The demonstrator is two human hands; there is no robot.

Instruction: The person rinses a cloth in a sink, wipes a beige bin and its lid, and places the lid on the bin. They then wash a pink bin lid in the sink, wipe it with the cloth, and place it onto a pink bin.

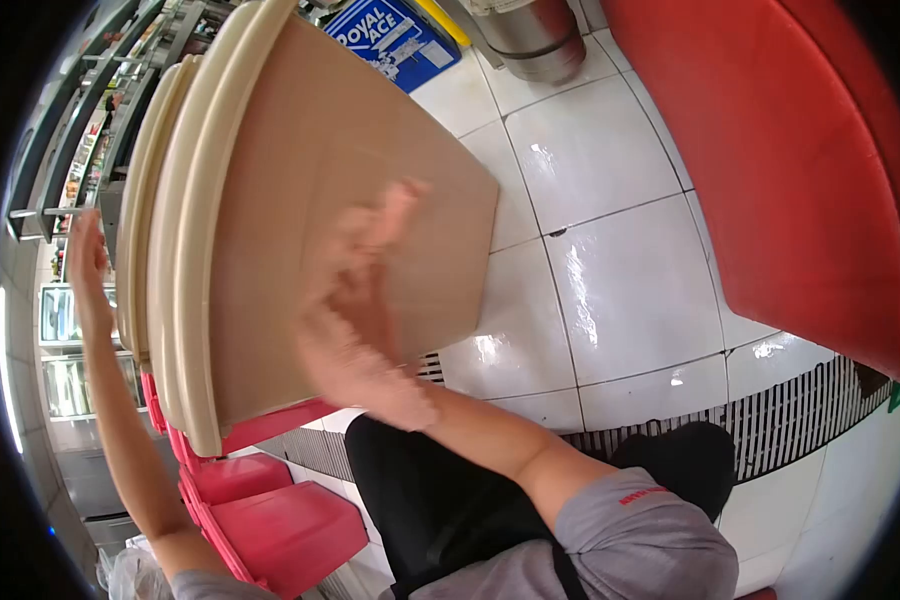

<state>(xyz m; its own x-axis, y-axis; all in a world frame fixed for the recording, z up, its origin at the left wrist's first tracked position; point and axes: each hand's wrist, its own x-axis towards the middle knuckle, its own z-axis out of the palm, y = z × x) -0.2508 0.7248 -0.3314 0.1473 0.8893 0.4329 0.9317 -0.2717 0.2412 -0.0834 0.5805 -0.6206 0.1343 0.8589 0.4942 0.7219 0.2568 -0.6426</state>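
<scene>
A large beige bin (425, 240) with a cream lid (192, 240) fills the middle left of the head view. My right hand (355, 310) is in front of the bin's flat side, overlapping it. Motion smears its fingers; one stretched digit shows at the top, and no held object shows. On the lid's other side, at the far left, my left hand (88, 255) is raised near the lid's outer edge. Its fingers point up and look apart, with nothing visible in them.
Red plastic bins (285, 530) stand below the beige one, and a big red container (790, 160) is at the right. A blue box (395, 45) and a metal cylinder (530, 45) are at the top. White floor tiles (630, 270) meet a drain grate (790, 420). Racks (65, 130) line the left.
</scene>
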